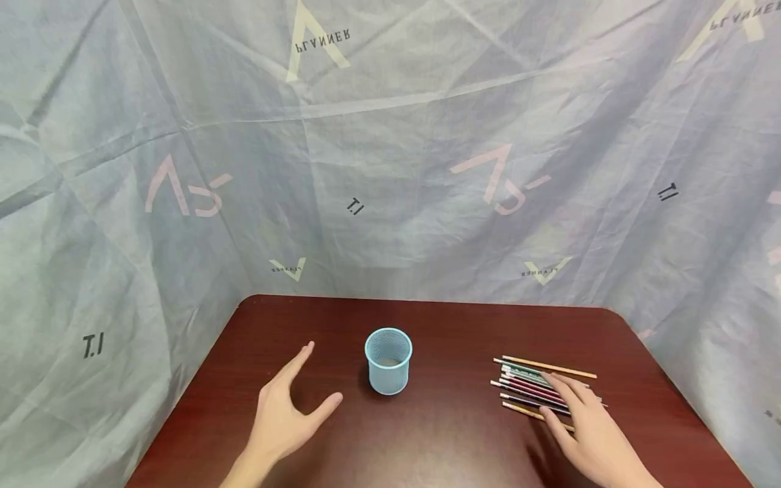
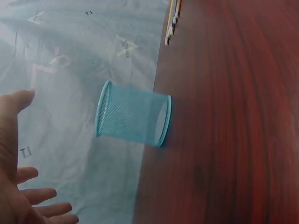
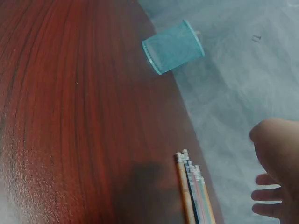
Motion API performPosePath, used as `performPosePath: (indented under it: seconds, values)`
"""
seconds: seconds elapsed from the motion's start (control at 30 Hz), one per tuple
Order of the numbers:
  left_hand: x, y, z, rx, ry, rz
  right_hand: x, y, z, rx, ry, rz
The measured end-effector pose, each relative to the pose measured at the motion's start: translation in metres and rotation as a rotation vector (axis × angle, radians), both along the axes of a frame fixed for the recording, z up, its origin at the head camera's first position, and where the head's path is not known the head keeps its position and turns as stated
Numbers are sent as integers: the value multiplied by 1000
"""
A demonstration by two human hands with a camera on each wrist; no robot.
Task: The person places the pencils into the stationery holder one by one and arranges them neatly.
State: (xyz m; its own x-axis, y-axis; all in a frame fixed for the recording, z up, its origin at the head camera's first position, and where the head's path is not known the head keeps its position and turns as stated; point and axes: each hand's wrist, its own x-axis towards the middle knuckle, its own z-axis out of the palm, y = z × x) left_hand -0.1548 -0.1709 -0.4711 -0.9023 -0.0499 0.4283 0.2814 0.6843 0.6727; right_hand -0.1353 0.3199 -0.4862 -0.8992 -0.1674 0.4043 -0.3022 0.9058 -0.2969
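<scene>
A light blue mesh pencil cup stands upright near the middle of the table. To its left, my left hand is held with thumb and fingers spread, apart from the cup; the same cup shows beyond the fingers in the left wrist view. Several pencils in yellow, green, red and dark colours lie in a loose bunch on the right. Over their near end is my right hand, fingers extended and holding nothing; whether it touches them I cannot tell. In the right wrist view the eraser ends of the pencils show below the hand.
The dark reddish wooden table has rounded far corners. A grey printed cloth hangs behind it and along both sides. One yellow pencil lies a little apart at the far side of the bunch.
</scene>
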Motion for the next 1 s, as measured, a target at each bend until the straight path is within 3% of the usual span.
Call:
performPosePath:
  seconds: [0.2, 0.33, 0.53, 0.83, 1.0]
  values:
    - [-19, 23, -17, 270, -83, -57, -15, -2, -21, 73, 115, 40]
    - [-32, 38, -25, 372, -116, -94, -24, 0, -37, 100, 179, 75]
    - [-49, 58, -34, 400, -96, -132, -29, 0, -50, 131, 162, 92]
    - [-64, 74, -39, 405, -69, -146, -35, -6, -48, 130, 40, 59]
    - [-71, 76, -36, 394, -60, -160, -40, -9, -49, 112, 88, 76]
